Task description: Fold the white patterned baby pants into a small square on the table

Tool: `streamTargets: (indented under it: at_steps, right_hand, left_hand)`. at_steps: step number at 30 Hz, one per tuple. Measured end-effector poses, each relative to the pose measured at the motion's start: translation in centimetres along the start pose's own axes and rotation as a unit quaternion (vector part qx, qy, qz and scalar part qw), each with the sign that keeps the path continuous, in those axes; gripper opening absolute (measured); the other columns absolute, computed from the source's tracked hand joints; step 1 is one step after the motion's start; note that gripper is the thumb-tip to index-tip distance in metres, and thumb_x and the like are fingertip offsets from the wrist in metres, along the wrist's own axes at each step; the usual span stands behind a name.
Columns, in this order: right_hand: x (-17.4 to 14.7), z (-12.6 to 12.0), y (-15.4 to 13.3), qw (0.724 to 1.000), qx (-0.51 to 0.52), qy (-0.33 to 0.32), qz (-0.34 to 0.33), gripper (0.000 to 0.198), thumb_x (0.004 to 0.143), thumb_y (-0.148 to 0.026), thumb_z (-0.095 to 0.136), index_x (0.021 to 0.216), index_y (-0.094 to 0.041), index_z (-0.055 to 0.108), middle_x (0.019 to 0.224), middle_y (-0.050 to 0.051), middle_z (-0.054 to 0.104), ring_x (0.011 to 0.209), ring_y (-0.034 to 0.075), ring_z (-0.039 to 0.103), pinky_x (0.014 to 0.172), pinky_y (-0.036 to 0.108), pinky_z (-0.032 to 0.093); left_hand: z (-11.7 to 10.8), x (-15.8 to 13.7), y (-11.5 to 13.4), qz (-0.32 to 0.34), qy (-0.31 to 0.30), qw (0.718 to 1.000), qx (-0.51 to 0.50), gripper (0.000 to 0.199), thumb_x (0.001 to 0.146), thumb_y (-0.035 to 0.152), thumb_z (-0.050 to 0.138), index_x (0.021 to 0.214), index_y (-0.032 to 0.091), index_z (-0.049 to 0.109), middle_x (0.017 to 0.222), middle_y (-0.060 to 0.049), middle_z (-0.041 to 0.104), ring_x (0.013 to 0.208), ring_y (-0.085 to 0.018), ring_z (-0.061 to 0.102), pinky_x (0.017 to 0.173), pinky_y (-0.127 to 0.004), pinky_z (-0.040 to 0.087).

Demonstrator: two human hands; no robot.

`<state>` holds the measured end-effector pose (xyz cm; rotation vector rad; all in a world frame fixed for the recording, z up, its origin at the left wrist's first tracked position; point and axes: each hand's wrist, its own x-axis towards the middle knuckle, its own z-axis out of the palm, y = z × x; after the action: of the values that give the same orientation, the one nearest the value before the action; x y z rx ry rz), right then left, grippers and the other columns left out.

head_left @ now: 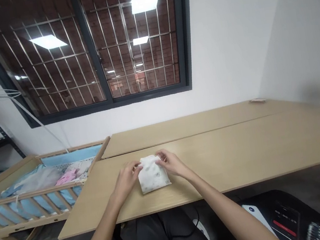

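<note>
A small white folded cloth (153, 176) with faint printed marks lies on the wooden table (221, 154), close to its front edge. At its upper left edge my left hand (128, 177) pinches the fabric between thumb and fingers. My right hand (170, 162) grips the upper right corner in the same way, its fingers curled over the far edge. Between the two hands the top of the cloth looks slightly bunched. Whether it is a garment or a pouch I cannot tell.
A wooden crib (37, 193) with blue lining and pink and white fabrics stands left of the table. A small flat item (258, 100) lies at the back right. Below right, two phones, a white one (257, 216) and a dark one (284, 224), rest on a black surface.
</note>
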<state>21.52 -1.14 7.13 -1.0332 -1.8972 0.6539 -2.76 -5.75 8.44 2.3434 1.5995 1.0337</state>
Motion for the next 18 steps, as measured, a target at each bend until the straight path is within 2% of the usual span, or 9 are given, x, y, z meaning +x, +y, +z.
streamTargets:
  at_steps: [4, 7, 10, 13, 15, 18]
  right_hand:
    - [5.2, 2.4, 3.5, 0.996, -0.032, 0.016, 0.079, 0.03, 0.085, -0.023, 0.063, 0.115, -0.017, 0.06, 0.097, 0.005, 0.065, 0.082, 0.016, 0.061, 0.076, 0.028, 0.05]
    - [7.2, 4.2, 6.1, 0.991, -0.056, 0.026, 0.118, 0.027, 0.084, -0.017, 0.061, 0.111, -0.017, 0.059, 0.092, 0.004, 0.065, 0.082, 0.016, 0.061, 0.074, 0.027, 0.049]
    - [7.9, 5.7, 8.4, 0.985, -0.078, 0.029, 0.154, 0.026, 0.083, -0.013, 0.059, 0.109, -0.017, 0.058, 0.089, 0.004, 0.066, 0.081, 0.016, 0.061, 0.075, 0.027, 0.049]
    - [8.2, 6.5, 9.9, 0.979, -0.095, 0.031, 0.176, 0.024, 0.084, -0.013, 0.057, 0.108, -0.016, 0.058, 0.091, 0.006, 0.066, 0.082, 0.017, 0.061, 0.076, 0.029, 0.049]
    - [8.3, 6.7, 10.4, 0.978, -0.104, 0.034, 0.179, 0.024, 0.085, -0.015, 0.056, 0.109, -0.015, 0.058, 0.095, 0.008, 0.067, 0.086, 0.018, 0.062, 0.079, 0.03, 0.05]
    - [8.1, 6.4, 10.7, 0.978, -0.113, 0.039, 0.171, 0.026, 0.088, -0.02, 0.054, 0.113, -0.013, 0.057, 0.104, 0.012, 0.065, 0.096, 0.021, 0.062, 0.087, 0.033, 0.049]
  left_hand:
    - [2.3, 5.1, -3.2, -0.056, -0.023, 0.998, 0.019, 0.024, 0.098, 0.031, 0.049, 0.105, 0.018, 0.067, 0.103, -0.007, 0.071, 0.092, -0.019, 0.064, 0.085, -0.032, 0.05]
    - [4.9, 7.0, -5.0, -0.098, -0.04, 0.994, 0.03, 0.023, 0.098, 0.033, 0.053, 0.105, 0.015, 0.066, 0.103, -0.007, 0.069, 0.094, -0.019, 0.064, 0.088, -0.037, 0.051]
    - [7.5, 7.7, -6.2, -0.128, -0.056, 0.989, 0.037, 0.027, 0.097, 0.039, 0.058, 0.105, 0.014, 0.065, 0.104, -0.006, 0.067, 0.097, -0.02, 0.064, 0.09, -0.041, 0.052]
    - [9.2, 8.1, -6.6, -0.147, -0.058, 0.987, 0.042, 0.028, 0.097, 0.04, 0.059, 0.106, 0.014, 0.064, 0.106, -0.006, 0.066, 0.098, -0.02, 0.064, 0.09, -0.042, 0.053]
    - [9.5, 8.3, -6.5, -0.152, -0.045, 0.986, 0.048, 0.028, 0.097, 0.04, 0.059, 0.109, 0.015, 0.064, 0.109, -0.007, 0.066, 0.101, -0.021, 0.064, 0.092, -0.043, 0.053]
    - [8.9, 7.8, -5.5, -0.148, -0.002, 0.987, 0.066, 0.031, 0.1, 0.036, 0.052, 0.12, 0.014, 0.06, 0.121, -0.011, 0.063, 0.114, -0.024, 0.059, 0.101, -0.046, 0.047]
